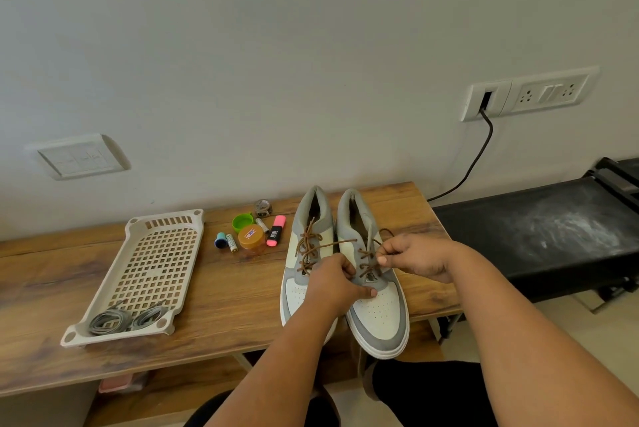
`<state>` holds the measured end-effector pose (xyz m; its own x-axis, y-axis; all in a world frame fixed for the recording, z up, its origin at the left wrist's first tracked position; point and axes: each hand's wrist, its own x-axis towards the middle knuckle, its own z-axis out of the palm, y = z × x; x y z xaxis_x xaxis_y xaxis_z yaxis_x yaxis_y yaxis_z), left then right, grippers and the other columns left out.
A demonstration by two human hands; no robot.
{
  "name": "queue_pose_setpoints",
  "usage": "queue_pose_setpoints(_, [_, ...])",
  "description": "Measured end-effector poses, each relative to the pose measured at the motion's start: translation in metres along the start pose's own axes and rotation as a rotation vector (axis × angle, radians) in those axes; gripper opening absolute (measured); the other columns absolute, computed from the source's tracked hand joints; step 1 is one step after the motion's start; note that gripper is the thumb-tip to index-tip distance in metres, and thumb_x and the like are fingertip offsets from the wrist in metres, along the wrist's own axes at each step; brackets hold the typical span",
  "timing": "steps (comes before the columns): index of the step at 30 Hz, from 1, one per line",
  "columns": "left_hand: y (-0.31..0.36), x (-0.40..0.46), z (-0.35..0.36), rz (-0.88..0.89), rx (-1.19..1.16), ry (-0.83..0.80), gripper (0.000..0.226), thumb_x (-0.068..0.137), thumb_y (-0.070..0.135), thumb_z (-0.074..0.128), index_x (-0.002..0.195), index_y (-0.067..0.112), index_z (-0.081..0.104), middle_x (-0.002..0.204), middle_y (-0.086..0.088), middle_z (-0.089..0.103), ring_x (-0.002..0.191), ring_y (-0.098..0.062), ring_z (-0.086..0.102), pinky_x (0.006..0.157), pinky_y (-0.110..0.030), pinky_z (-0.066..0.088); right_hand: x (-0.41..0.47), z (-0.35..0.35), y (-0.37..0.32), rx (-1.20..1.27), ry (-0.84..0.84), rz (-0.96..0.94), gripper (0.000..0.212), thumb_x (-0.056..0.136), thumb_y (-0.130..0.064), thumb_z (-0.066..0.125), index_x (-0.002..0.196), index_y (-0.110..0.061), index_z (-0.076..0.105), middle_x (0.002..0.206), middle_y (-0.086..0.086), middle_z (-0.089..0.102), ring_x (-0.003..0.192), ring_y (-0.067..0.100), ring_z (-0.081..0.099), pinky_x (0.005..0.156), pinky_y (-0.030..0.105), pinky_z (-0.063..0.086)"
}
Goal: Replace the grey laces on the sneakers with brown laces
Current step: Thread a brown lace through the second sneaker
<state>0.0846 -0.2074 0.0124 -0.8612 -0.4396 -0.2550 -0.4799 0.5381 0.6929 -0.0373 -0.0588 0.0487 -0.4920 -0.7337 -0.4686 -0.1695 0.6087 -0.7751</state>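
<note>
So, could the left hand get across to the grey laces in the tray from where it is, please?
Probably yes. The left hand is busy pinching the brown lace on the right sneaker, but bare table lies between it and the grey laces at the near end of the open tray.

Both forearms come in from about 6 o'clock, bare, angled toward 12. Left hand is curled knuckles-up, fingers tucked under, thumb pressed down. Right hand sits at its 2 o'clock, fingertips pinched together pointing toward 9.
</note>
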Motion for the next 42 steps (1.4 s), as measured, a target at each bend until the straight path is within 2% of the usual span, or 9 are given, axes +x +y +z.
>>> queue_pose_setpoints(4, [0.001, -0.001, 0.000, -0.001, -0.007, 0.002, 0.052, 0.063, 0.036, 0.091, 0.101, 0.018, 0.060, 0.103, 0.004, 0.060, 0.096, -0.013, 0.057, 0.080, -0.029, 0.051, -0.002, -0.003, 0.005, 0.081, -0.009, -0.014, 0.005, 0.096, -0.016, 0.061, 0.098, -0.016, 0.065, 0.099, -0.001, 0.064, 0.098, 0.011, 0.056, 0.098, 0.033, 0.042])
queue_pose_setpoints(10, [0.001, -0.001, -0.001, -0.009, 0.004, -0.003, 0.052, 0.062, 0.037, 0.091, 0.099, 0.020, 0.059, 0.102, 0.004, 0.060, 0.095, -0.014, 0.057, 0.080, -0.030, 0.052, 0.001, 0.001, -0.005, -0.134, 0.090, -0.036, 0.031, 0.073, -0.019, 0.085, 0.099, -0.024, 0.070, 0.107, -0.005, 0.065, 0.102, 0.013, 0.062, 0.092, 0.033, 0.052])
queue_pose_setpoints(14, [0.002, -0.002, -0.002, -0.010, 0.009, -0.007, 0.052, 0.063, 0.037, 0.091, 0.101, 0.019, 0.059, 0.101, 0.005, 0.060, 0.094, -0.013, 0.057, 0.081, -0.030, 0.052, 0.003, 0.002, -0.010, -0.254, 0.130, -0.021, 0.015, 0.074, -0.024, 0.084, 0.085, -0.027, 0.073, 0.099, -0.009, 0.066, 0.096, 0.009, 0.062, 0.082, 0.026, 0.050])
queue_pose_setpoints(19, [0.003, -0.002, -0.003, -0.021, 0.003, -0.015, 0.053, 0.063, 0.036, 0.091, 0.101, 0.019, 0.059, 0.102, 0.004, 0.061, 0.095, -0.013, 0.058, 0.082, -0.031, 0.053, -0.002, 0.001, -0.013, -0.335, 0.153, 0.019, 0.005, 0.091, -0.032, 0.068, 0.095, -0.029, 0.067, 0.098, -0.011, 0.060, 0.089, 0.003, 0.054, 0.068, 0.020, 0.038])
queue_pose_setpoints(26, [0.005, 0.000, -0.003, -0.030, 0.025, -0.033, 0.052, 0.061, 0.038, 0.092, 0.097, 0.021, 0.058, 0.101, 0.005, 0.061, 0.097, -0.014, 0.058, 0.088, -0.035, 0.054, -0.007, -0.003, -0.011, -0.285, 0.100, 0.024, 0.010, 0.099, -0.031, 0.054, 0.092, -0.030, 0.062, 0.098, -0.010, 0.059, 0.092, 0.005, 0.051, 0.080, 0.029, 0.038])
queue_pose_setpoints(32, [0.002, 0.003, -0.006, -0.002, -0.020, -0.033, 0.032, 0.078, 0.033, 0.082, 0.097, 0.018, 0.063, 0.096, 0.002, 0.065, 0.091, -0.014, 0.061, 0.083, -0.032, 0.055, -0.001, 0.001, -0.010, 0.069, 0.229, 0.055, 0.014, 0.101, -0.014, 0.051, 0.108, -0.015, 0.062, 0.104, 0.003, 0.071, 0.096, 0.012, 0.068, 0.087, 0.029, 0.053])
queue_pose_setpoints(35, [0.003, 0.008, -0.010, 0.019, -0.078, 0.060, 0.008, 0.093, 0.023, 0.062, 0.096, 0.015, 0.064, 0.094, -0.002, 0.067, 0.091, -0.018, 0.065, 0.086, -0.040, 0.056, -0.002, 0.002, -0.013, -0.058, 0.279, 0.043, 0.012, 0.095, -0.017, 0.062, 0.107, -0.020, 0.066, 0.101, -0.004, 0.070, 0.090, 0.004, 0.065, 0.078, 0.022, 0.051])
queue_pose_setpoints(38, [0.008, 0.010, -0.011, 0.078, -0.072, 0.158, 0.011, 0.095, 0.015, 0.058, 0.104, 0.020, 0.063, 0.089, 0.005, 0.064, 0.085, -0.013, 0.064, 0.083, -0.035, 0.056, -0.001, 0.006, -0.018, -0.226, 0.290, 0.025, 0.016, 0.086, -0.024, 0.074, 0.101, -0.022, 0.069, 0.094, -0.012, 0.065, 0.083, -0.002, 0.056, 0.063, 0.014, 0.038])
queue_pose_setpoints(42, [0.011, 0.013, -0.009, 0.194, 0.018, 0.195, 0.020, 0.095, 0.017, 0.061, 0.114, 0.021, 0.061, 0.102, 0.004, 0.066, 0.089, -0.011, 0.062, 0.079, -0.026, 0.051, 0.004, 0.012, -0.018, -0.211, 0.321, 0.014, 0.016, 0.079, -0.020, 0.080, 0.093, -0.019, 0.071, 0.088, -0.008, 0.068, 0.080, 0.003, 0.060, 0.063, 0.014, 0.042])
